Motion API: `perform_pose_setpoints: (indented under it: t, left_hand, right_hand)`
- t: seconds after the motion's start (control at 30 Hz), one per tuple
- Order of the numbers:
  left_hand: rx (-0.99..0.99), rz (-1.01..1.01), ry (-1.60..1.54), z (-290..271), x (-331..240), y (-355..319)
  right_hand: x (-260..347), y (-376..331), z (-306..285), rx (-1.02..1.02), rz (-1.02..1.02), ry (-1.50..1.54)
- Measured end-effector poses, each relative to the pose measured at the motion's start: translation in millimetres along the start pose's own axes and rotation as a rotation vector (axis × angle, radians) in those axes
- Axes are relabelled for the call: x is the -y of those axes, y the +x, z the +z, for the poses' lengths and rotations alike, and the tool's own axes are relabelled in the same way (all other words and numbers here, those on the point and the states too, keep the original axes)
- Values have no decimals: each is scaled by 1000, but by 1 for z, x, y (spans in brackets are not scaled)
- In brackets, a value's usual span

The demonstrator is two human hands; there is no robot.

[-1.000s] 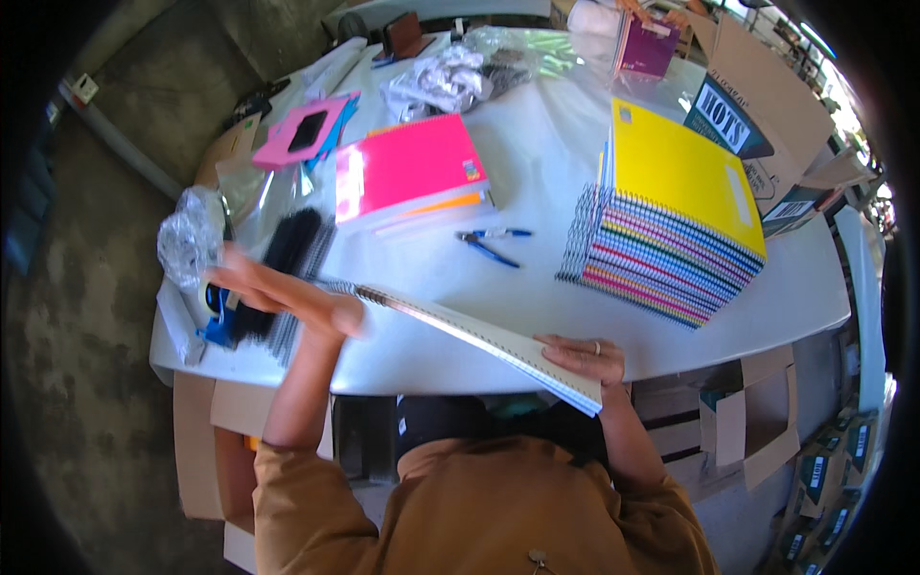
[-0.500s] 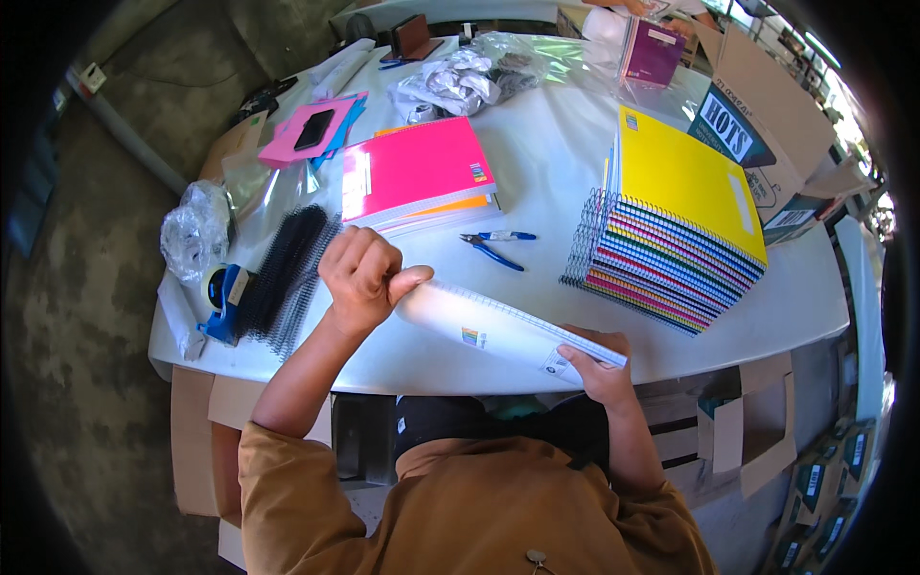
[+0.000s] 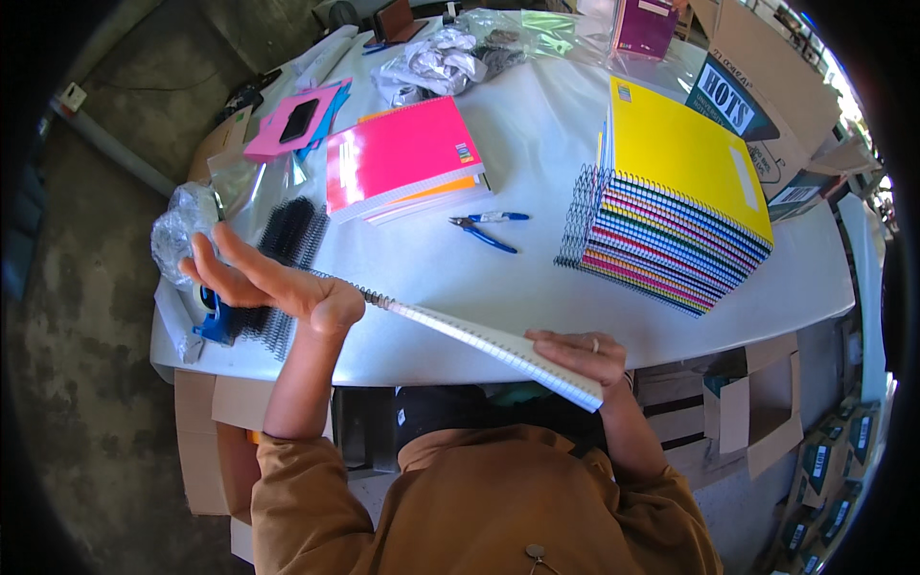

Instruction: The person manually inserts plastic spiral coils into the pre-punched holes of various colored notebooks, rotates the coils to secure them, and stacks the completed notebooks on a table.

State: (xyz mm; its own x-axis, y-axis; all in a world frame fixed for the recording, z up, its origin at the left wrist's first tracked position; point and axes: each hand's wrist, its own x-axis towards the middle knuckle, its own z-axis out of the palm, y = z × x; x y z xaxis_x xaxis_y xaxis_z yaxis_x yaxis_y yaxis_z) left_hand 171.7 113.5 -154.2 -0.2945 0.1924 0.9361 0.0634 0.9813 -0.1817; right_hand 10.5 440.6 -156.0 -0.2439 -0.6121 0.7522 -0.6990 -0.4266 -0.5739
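Note:
In my right hand (image 3: 583, 356) is a notebook (image 3: 494, 353), tilted above the table's near edge with its row of punched holes facing up. Its fingers lie over the far side of the pages; a ring shows on one. A dark spiral coil (image 3: 376, 298) reaches from the notebook's left end to my left hand (image 3: 278, 286). That hand is open, fingers stretched out and spread, the coil against the base of the palm. Behind it lies a bundle of black spiral coils (image 3: 292, 235). Blue-handled cutting pliers (image 3: 489, 233) rest beyond the notebook.
Spiral notebooks with a yellow cover (image 3: 685, 144) on top stand stacked at right, beside an open carton (image 3: 767, 105). A pink-covered stack of pages (image 3: 402, 158) lies mid-table. Leftward are a blue tape dispenser (image 3: 217, 321), crumpled plastic (image 3: 182, 225) and a phone (image 3: 299, 121) on coloured sheets.
My left hand has gone from a closed grip at the notebook's corner to spread fingers, lower and farther left. The coil now shows. The notebook has turned edge-up, and my right hand has shifted its grip.

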Motion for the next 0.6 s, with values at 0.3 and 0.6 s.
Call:
perform_pose_setpoints:
  t: [0.3,0.6]
  left_hand:
    - [68,272,515,28,-71,42]
    - [162,281,339,23,-111,52]
  right_hand:
    - [2,2,-3,-2,-5,-37]
    - [9,-7,-3,-25,6,-39]
